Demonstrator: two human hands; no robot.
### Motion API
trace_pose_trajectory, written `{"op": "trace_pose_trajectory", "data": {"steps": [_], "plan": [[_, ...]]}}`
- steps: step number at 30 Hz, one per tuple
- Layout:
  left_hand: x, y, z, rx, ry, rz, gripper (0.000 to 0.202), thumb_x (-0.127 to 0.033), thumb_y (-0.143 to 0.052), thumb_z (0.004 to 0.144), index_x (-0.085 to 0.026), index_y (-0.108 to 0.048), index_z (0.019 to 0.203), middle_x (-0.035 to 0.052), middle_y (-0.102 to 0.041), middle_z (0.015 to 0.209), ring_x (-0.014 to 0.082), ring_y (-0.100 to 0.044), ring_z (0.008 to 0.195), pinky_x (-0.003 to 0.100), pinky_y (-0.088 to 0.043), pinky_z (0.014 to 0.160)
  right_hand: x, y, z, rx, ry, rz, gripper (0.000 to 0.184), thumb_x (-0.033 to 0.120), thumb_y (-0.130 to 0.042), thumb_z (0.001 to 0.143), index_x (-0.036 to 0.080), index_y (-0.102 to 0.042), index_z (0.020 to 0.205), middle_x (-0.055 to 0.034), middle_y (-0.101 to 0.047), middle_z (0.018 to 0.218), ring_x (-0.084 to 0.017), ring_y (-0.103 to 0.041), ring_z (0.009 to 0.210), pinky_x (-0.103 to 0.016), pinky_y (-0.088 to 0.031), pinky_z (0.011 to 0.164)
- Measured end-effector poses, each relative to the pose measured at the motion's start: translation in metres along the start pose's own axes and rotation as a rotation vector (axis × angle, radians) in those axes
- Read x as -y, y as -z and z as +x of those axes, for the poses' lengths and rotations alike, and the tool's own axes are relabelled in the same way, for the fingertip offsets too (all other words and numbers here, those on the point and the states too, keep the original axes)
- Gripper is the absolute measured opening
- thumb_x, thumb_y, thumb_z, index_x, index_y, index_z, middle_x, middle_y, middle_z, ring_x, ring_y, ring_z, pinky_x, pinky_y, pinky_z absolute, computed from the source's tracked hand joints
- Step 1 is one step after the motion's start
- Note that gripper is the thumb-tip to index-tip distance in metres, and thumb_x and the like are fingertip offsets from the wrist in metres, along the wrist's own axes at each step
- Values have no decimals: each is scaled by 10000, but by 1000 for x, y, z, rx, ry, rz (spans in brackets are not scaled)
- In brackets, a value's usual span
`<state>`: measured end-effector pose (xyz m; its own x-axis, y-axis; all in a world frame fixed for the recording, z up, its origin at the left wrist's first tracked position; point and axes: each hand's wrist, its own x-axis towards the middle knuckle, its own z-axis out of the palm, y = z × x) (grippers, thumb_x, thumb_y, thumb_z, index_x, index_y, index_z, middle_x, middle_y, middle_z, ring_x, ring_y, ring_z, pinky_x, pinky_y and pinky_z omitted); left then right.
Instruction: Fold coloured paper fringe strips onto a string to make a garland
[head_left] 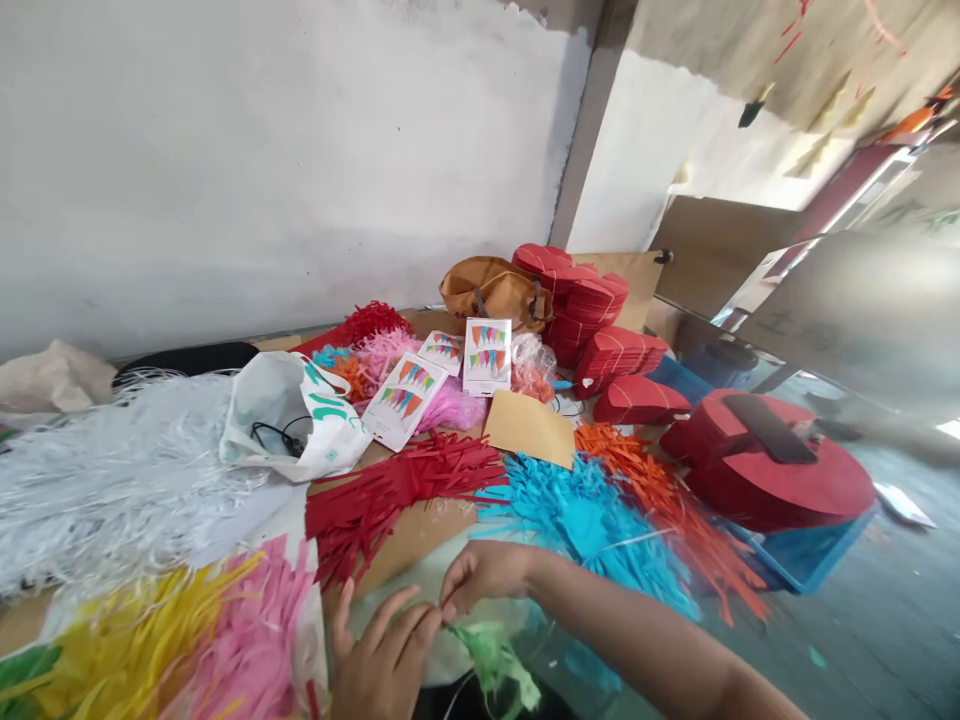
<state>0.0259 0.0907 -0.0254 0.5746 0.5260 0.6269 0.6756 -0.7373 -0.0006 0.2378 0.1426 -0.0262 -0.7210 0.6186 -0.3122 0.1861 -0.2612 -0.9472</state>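
Observation:
Near the bottom centre, my right hand (486, 578) is closed in a pinch at the top end of a light green paper tassel (501, 668), whose fringed strips hang below it. My left hand (386, 655) is beside it, back upward, fingers apart and fingertips close to the right hand's pinch; its thumb is hidden. Just beyond the hands lie a dark red fringed bundle (405, 480) and a bright blue fringed bundle (592, 525). Pink fringe (251, 640) and yellow fringe (142, 635) lie left of my left hand.
White fringe (112, 480) covers the left side, beside a white plastic bag (337, 440). Printed bunting packs (487, 355) and a brown envelope (529, 428) sit mid-table. Behind are a tan bag (491, 285) and red stacks (619, 355). Orange fringe (660, 500) and a blue crate (814, 555) are right.

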Motion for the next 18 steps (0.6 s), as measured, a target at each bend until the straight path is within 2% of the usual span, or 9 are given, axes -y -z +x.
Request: {"op": "trace_pose_trajectory", "data": {"steps": [2,4,6,8,10,14,18], "plan": [[-5,13,4,-40,36,-34,232,-159,-493,891,-278,-662,996,-50,-777,835,169,-719,835,543,-28,1215,6,-13,-2,-43,2,160,546,653,-821,449,164,-704,660,42,-626,595,-76,-501,540,-213,-391,546],[-12,15,-2,-67,118,-83,225,-155,-508,887,-268,-657,1012,-32,-777,847,156,-717,795,475,-184,1204,4,-33,-6,-146,4,371,490,540,-891,431,151,-686,647,58,-589,518,-51,-465,459,-183,-338,473],[-20,8,-17,-65,236,-136,203,-184,-524,890,-277,-661,1007,-21,-775,864,151,-714,783,387,-394,1090,-2,-54,-10,-288,22,552,427,456,-912,483,140,-668,635,62,-553,448,-45,-439,392,-173,-283,410],[-26,-2,-32,-47,361,-184,178,-240,-519,903,-293,-673,975,-14,-770,865,162,-715,792,345,-517,930,-9,-71,-14,-404,57,622,398,441,-893,560,136,-645,626,54,-546,428,-51,-446,365,-171,-268,382],[-30,-9,-43,-34,484,-228,166,-286,-520,906,-295,-683,939,-1,-765,857,181,-715,810,345,-559,860,-13,-79,-14,-480,88,652,397,427,-890,580,140,-623,636,46,-569,463,-58,-477,370,-166,-289,379],[-38,-11,-46,29,629,-384,167,-318,-536,900,-296,-701,909,12,-761,864,193,-712,834,362,-569,885,-15,-83,-10,-506,88,702,419,386,-923,530,151,-645,738,44,-611,567,-62,-504,392,-165,-326,381],[-50,-8,-37,-73,868,-580,220,-438,-564,882,-286,-724,884,30,-756,874,200,-701,837,314,-581,786,-18,-79,0,-454,104,678,396,457,-880,599,149,-638,652,39,-560,525,-56,-460,423,-170,-323,398]]}}
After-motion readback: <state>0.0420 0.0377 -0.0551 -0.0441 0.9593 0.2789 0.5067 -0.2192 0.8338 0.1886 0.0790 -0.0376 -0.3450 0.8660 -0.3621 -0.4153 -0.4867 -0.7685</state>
